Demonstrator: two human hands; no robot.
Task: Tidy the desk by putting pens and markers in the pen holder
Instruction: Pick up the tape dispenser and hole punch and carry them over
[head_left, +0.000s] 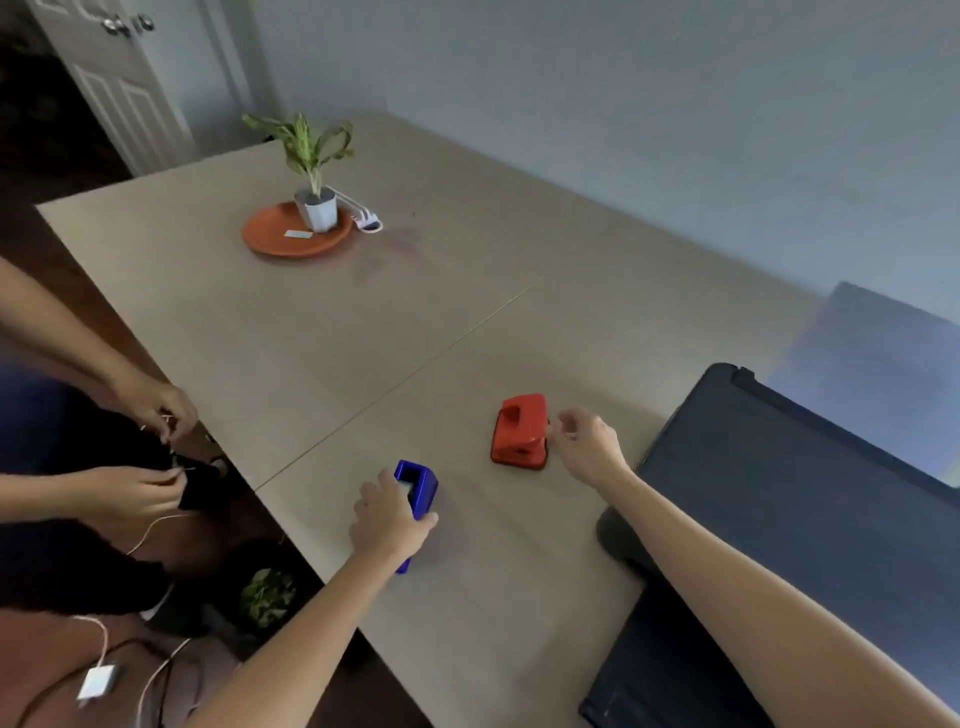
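A blue block-shaped device (421, 486) lies on the beige desk (467, 322) near its left front edge. My left hand (387, 522) rests on top of it with the fingers wrapped over it. A red block-shaped device (519, 428) stands on the desk a little to the right. My right hand (584, 447) hovers just right of the red device, fingers loosely curled, holding nothing that I can see. No pens, markers or pen holder show in this view.
A potted plant (314, 171) stands on an orange plate (270, 239) at the far left of the desk, with a white cable (366, 218) beside it. A dark case (779, 519) covers the desk's right side. Another person's hands (150, 447) work with cords beyond the left edge.
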